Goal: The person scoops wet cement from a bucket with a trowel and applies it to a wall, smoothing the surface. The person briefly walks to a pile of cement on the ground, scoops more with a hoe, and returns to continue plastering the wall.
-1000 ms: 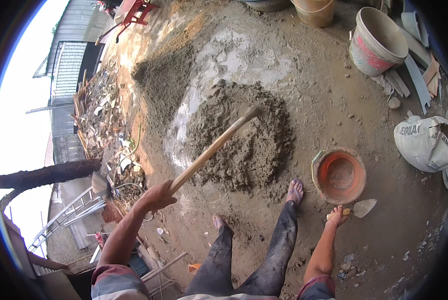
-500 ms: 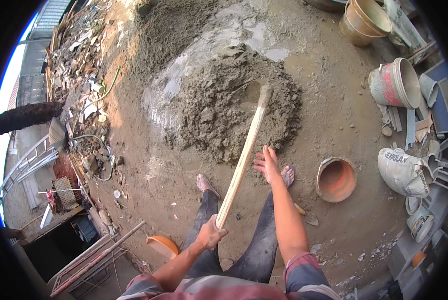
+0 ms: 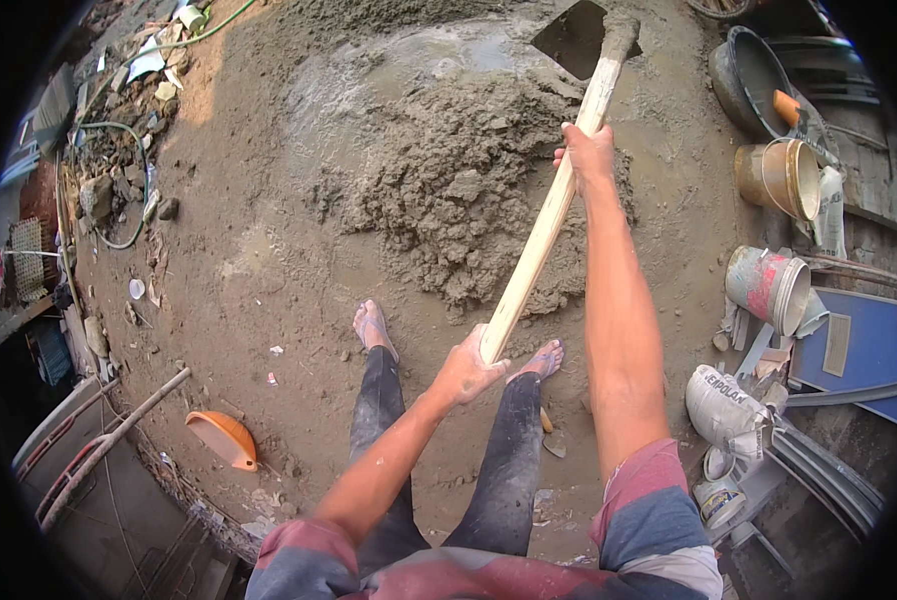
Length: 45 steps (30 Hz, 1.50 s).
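Observation:
Both of my hands grip the long wooden handle of a hoe, which slants up to the right. My left hand is closed round its near end, above my feet. Farther up, my right hand wraps the handle closer to the head. The dark, flat metal blade is lifted at the far side of a heap of wet mortar, apart from the heap as far as I can see. Part of the heap is hidden behind the handle and my right arm.
Buckets and a black tub line the right side, with a white sack. A trowel lies by my right leg. An orange hard-shelled piece is at lower left; rubble and a green hose are beyond.
My right hand has taken hold of the handle from an open position beside it. The hoe has risen out of the heap, its blade moving away and to the right. The view has shifted.

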Each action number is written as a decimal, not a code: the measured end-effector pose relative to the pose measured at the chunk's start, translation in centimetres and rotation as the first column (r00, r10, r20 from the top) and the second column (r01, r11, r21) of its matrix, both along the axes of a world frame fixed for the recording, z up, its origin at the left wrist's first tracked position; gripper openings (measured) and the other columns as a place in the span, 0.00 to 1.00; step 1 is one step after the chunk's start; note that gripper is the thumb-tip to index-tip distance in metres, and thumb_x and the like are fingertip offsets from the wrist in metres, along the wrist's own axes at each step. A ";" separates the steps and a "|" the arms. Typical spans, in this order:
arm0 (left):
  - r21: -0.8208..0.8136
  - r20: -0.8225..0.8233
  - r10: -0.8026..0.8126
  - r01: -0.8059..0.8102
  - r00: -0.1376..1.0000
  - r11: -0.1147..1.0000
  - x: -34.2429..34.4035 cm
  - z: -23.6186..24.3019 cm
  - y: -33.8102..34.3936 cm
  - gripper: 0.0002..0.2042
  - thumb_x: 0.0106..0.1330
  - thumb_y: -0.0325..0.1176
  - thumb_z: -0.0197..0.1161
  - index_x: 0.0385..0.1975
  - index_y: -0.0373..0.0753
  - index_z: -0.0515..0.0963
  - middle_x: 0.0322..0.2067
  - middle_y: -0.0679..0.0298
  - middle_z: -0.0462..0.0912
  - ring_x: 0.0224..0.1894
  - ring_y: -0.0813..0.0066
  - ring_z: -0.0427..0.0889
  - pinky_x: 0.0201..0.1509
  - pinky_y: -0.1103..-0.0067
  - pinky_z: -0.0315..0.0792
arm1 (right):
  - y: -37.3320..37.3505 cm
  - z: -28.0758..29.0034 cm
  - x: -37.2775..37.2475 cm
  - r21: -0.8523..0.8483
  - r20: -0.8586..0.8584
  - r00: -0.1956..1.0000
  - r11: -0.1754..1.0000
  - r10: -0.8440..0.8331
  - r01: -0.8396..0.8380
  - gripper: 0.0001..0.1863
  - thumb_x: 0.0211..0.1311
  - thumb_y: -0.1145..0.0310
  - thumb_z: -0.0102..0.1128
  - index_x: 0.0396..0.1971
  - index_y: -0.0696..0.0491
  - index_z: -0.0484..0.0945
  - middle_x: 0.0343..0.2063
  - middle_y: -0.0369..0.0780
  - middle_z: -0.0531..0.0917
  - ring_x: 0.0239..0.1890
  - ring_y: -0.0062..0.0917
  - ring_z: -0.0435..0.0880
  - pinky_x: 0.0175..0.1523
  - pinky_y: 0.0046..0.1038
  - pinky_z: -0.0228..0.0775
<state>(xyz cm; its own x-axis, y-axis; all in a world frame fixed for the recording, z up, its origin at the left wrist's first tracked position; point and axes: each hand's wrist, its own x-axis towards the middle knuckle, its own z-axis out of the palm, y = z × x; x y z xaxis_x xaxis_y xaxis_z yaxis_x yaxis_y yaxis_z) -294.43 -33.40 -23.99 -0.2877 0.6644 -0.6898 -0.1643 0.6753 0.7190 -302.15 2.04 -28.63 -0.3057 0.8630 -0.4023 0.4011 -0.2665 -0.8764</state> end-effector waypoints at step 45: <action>0.724 0.275 -0.953 0.625 0.125 0.291 22.6 44.0 16.5 0.44 0.69 0.63 0.55 0.76 0.40 0.50 0.55 0.43 0.69 0.45 0.45 0.81 0.47 0.62 0.79 | -19.5 15.7 55.9 -0.998 0.010 0.227 0.003 -0.974 0.057 0.15 0.68 0.68 0.55 0.42 0.65 0.65 0.30 0.43 0.74 0.24 0.21 0.80 0.29 0.22 0.79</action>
<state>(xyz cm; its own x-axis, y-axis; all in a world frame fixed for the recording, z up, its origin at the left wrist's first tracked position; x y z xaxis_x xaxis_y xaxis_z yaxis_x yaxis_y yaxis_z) -271.84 -16.88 20.05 0.9108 0.4115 -0.0338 -0.1525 0.4113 0.8987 -246.26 -17.49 -12.93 -0.4114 0.2094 -0.8871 -0.7764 -0.5904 0.2207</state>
